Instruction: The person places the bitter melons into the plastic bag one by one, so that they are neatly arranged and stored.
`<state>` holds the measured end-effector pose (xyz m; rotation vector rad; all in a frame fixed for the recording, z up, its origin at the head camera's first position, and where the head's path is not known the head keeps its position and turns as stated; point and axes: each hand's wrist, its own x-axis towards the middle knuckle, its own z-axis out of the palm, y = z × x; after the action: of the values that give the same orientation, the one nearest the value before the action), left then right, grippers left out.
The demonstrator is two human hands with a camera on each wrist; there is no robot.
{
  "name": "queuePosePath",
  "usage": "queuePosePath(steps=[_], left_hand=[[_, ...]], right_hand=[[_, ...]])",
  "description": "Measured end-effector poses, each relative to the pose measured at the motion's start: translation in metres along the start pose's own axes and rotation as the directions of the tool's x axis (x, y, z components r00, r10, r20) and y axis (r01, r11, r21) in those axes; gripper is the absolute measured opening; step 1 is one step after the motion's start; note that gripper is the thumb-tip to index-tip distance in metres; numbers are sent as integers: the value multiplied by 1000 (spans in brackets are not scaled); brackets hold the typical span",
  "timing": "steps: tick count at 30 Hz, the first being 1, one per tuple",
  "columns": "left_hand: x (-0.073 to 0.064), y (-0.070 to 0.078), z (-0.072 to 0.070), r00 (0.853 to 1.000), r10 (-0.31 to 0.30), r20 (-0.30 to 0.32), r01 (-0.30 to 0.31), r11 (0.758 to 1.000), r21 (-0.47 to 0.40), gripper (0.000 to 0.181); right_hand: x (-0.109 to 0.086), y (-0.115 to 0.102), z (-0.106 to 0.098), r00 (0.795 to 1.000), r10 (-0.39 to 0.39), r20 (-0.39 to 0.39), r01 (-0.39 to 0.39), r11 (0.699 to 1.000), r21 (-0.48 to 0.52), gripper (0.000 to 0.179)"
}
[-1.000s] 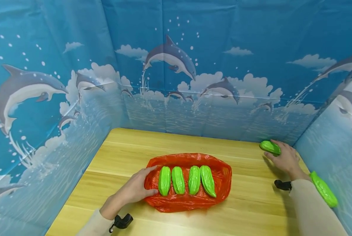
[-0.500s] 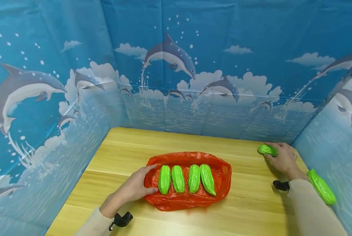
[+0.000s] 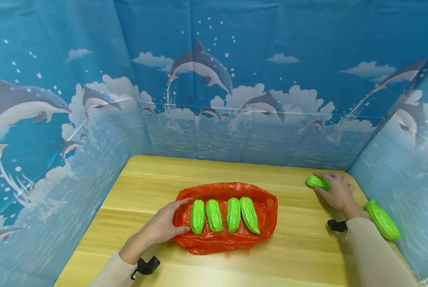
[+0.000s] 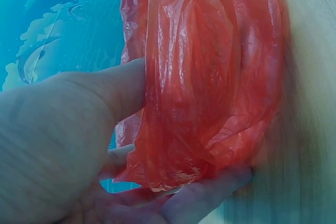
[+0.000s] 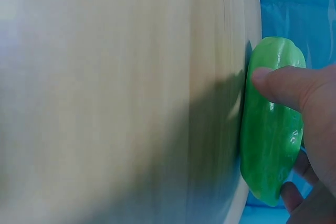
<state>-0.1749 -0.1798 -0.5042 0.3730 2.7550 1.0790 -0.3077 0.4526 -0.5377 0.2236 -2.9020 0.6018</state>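
Note:
In the head view, my left hand (image 3: 162, 224) holds the left end of a red plastic bag (image 3: 219, 244), which is spread open on the table. The left wrist view shows the thumb at the side of the bag (image 4: 191, 77) and fingers beneath it. Inside lie several glossy green bitter melons (image 3: 214, 215), side by side. My right hand (image 3: 337, 193), near the table's back right corner, grips another bitter melon (image 3: 315, 182). In the right wrist view, the thumb lies on top of this melon (image 5: 270, 140), with fingertips at its far side; it lies along the table's edge.
One more bitter melon (image 3: 382, 220) lies near the right edge, beside my right forearm. Blue dolphin-printed sheets (image 3: 199, 131) stand behind and on both sides of the wooden table (image 3: 300, 247).
The head view has turned slightly right, so everything shifts left. My right hand and its bitter melon have come slightly nearer from the back edge. My left hand stays at the bag.

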Motion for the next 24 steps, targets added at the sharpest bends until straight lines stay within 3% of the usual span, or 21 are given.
queuePosePath(steps=[13,24], left_hand=[[0,2,-1,1000,-1,11,1,1000,-3,93],[-2,3,-1,1000,8,8,-8,1000,-5,93]], right_hand=[[-19,-14,-4,999,24,24,-24,1000,-15,60],[-33,-29,-10,1000,-3,-21,3,1000,2,62]])
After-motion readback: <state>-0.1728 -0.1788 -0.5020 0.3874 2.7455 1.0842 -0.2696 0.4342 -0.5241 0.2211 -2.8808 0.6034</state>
